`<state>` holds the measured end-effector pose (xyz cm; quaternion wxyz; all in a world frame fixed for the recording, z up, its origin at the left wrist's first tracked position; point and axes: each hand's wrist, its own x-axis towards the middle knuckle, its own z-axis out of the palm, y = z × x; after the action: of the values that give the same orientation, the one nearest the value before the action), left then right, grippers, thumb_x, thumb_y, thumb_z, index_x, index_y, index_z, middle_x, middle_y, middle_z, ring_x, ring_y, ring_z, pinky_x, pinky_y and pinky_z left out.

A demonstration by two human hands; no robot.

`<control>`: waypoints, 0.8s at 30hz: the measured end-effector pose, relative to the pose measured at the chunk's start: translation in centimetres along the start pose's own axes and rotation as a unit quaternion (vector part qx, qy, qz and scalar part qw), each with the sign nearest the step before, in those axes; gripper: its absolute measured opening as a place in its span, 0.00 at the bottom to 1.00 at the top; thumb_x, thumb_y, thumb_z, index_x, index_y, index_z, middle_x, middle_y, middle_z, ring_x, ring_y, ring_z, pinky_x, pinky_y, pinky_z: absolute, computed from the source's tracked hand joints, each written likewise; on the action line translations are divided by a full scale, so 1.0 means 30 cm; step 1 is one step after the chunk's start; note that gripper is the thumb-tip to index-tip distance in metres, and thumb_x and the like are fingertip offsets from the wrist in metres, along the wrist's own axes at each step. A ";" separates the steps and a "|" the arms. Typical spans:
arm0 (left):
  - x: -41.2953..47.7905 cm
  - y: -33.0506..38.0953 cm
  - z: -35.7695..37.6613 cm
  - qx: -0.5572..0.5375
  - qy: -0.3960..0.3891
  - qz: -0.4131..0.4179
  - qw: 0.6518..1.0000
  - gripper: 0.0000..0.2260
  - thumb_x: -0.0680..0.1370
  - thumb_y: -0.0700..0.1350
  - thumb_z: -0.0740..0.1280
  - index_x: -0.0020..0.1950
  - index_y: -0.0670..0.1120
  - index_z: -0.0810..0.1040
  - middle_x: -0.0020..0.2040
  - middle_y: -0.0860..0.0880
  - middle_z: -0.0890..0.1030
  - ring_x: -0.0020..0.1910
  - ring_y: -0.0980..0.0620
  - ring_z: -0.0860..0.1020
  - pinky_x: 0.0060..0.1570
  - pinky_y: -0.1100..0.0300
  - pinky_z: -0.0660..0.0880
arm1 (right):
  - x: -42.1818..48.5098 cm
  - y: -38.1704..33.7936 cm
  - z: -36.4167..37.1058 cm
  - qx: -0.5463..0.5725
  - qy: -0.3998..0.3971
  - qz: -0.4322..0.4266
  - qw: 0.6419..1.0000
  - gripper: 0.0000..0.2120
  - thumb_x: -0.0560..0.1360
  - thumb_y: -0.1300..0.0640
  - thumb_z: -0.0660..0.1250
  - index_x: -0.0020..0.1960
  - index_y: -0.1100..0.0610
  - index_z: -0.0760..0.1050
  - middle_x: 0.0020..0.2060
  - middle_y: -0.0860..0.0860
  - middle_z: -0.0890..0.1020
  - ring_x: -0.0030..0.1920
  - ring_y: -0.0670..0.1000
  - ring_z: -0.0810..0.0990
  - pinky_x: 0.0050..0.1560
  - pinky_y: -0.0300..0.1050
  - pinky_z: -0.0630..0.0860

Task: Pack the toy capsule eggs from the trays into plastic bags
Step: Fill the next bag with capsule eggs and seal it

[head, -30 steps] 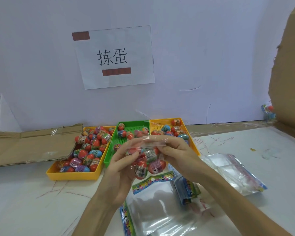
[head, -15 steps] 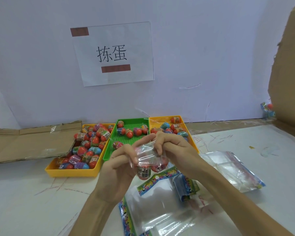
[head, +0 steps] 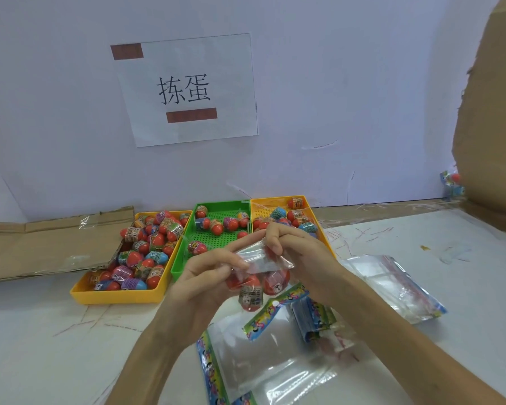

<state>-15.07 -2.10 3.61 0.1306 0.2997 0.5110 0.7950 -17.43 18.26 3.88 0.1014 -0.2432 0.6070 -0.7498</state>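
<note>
Above the table, left hand and right hand pinch the plastic bag of capsule eggs, its mouth folded over within the past second, apparently ready for sealing.

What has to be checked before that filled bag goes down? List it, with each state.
1. Grip: left hand and right hand both pinch the small bag at its folded top: ok.
2. Load: capsule eggs hang inside it: ok.
3. Mouth sealed: cannot tell.
4. Egg count: cannot tell, fingers hide some.
5. Supply: empty bags lie on the table: ok.
6. Stock: green tray holds more eggs: ok.
</note>
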 end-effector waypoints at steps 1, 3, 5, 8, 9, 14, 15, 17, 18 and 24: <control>0.002 -0.004 0.002 0.019 0.013 0.005 1.000 0.07 0.75 0.47 0.74 0.51 0.48 0.87 0.75 0.43 0.74 0.70 0.36 0.75 0.60 0.41 0.79 | 0.002 -0.002 0.001 0.006 0.005 -0.002 1.000 0.23 0.77 0.68 0.52 0.33 0.48 0.73 0.34 0.40 0.79 0.33 0.41 0.75 0.33 0.31 0.72; 0.007 -0.018 0.005 0.061 0.059 0.020 0.996 0.10 0.76 0.42 0.72 0.56 0.49 0.85 0.71 0.44 0.77 0.67 0.38 0.78 0.54 0.44 0.81 | 0.009 -0.001 0.003 0.028 0.022 -0.002 0.999 0.17 0.74 0.65 0.55 0.34 0.49 0.73 0.32 0.43 0.75 0.32 0.42 0.72 0.31 0.32 0.70; 0.010 -0.030 0.007 0.112 0.122 0.048 0.985 0.13 0.74 0.41 0.72 0.59 0.49 0.84 0.66 0.43 0.81 0.62 0.40 0.81 0.50 0.46 0.82 | 0.015 0.006 0.002 0.061 0.034 0.016 0.997 0.13 0.74 0.63 0.57 0.36 0.50 0.74 0.33 0.46 0.72 0.32 0.45 0.71 0.31 0.36 0.69; 0.015 -0.040 0.006 0.174 0.212 0.094 0.957 0.13 0.72 0.43 0.76 0.56 0.49 0.82 0.57 0.45 0.85 0.54 0.46 0.84 0.45 0.54 0.82 | 0.019 0.020 0.001 0.075 0.048 0.030 0.996 0.16 0.78 0.66 0.56 0.37 0.51 0.74 0.34 0.47 0.71 0.33 0.46 0.70 0.31 0.36 0.68; 0.016 -0.045 0.003 0.182 0.239 0.106 0.948 0.12 0.73 0.43 0.78 0.54 0.48 0.82 0.54 0.45 0.85 0.52 0.48 0.84 0.44 0.56 0.82 | 0.020 0.022 0.005 0.070 0.050 0.032 0.996 0.17 0.80 0.66 0.55 0.37 0.52 0.74 0.34 0.47 0.72 0.33 0.46 0.71 0.32 0.36 0.70; 0.018 -0.067 -0.013 0.256 0.339 0.146 0.893 0.02 0.73 0.49 0.73 0.44 0.56 0.83 0.42 0.50 0.85 0.43 0.52 0.84 0.42 0.61 0.81 | 0.016 0.021 0.022 0.039 0.051 0.042 0.997 0.19 0.83 0.65 0.55 0.38 0.53 0.74 0.32 0.44 0.76 0.33 0.42 0.76 0.33 0.32 0.74; 0.017 -0.068 -0.015 0.272 0.345 0.151 0.886 0.02 0.73 0.50 0.73 0.44 0.57 0.83 0.42 0.52 0.85 0.42 0.54 0.83 0.42 0.62 0.81 | 0.016 0.021 0.024 0.040 0.053 0.042 0.997 0.19 0.83 0.65 0.56 0.38 0.52 0.75 0.32 0.45 0.75 0.32 0.42 0.75 0.32 0.32 0.73; 0.016 -0.070 -0.018 0.273 0.347 0.153 0.884 0.02 0.73 0.50 0.73 0.43 0.58 0.83 0.41 0.53 0.84 0.41 0.56 0.82 0.42 0.63 0.80 | 0.015 0.020 0.025 0.037 0.057 0.042 0.997 0.20 0.83 0.64 0.57 0.37 0.50 0.77 0.33 0.47 0.72 0.32 0.44 0.71 0.32 0.32 0.71; 0.017 -0.071 -0.017 0.260 0.345 0.150 0.890 0.02 0.72 0.50 0.74 0.43 0.57 0.84 0.40 0.53 0.84 0.41 0.55 0.82 0.42 0.63 0.80 | 0.015 0.020 0.024 0.033 0.060 0.042 0.997 0.20 0.83 0.63 0.58 0.36 0.49 0.77 0.33 0.48 0.71 0.33 0.45 0.70 0.33 0.33 0.71; 0.021 -0.060 -0.028 0.112 0.322 0.098 0.935 0.03 0.68 0.47 0.74 0.39 0.50 0.83 0.38 0.51 0.82 0.40 0.55 0.80 0.39 0.63 0.79 | 0.018 0.018 0.017 0.003 0.081 0.047 0.996 0.21 0.83 0.62 0.58 0.35 0.48 0.78 0.36 0.46 0.74 0.40 0.46 0.73 0.44 0.33 0.74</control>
<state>-16.26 -1.60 1.96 -0.1539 0.0894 0.5791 0.7956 -17.72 17.45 3.58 0.0882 -0.1527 0.6216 -0.7632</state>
